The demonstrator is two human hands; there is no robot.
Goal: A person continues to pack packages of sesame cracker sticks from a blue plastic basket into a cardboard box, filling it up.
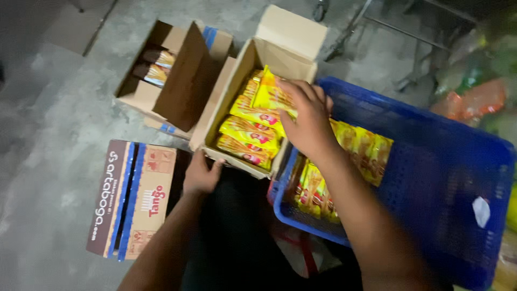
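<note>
here the right hand (308, 119) grips yellow snack packets (271, 96) over the open carton (245, 116).
loosely bunched, one could slip to the floor (48, 140); the left hand (200, 175), fingers curled on the carton's near edge, steadies it.

Blue crate (431, 161) cut off at right edge; shelf goods (474, 97) blurred; right fingertips hidden behind yellow packet (269, 96).

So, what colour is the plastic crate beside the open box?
Blue; the crate shows clearly in the head view.
</note>
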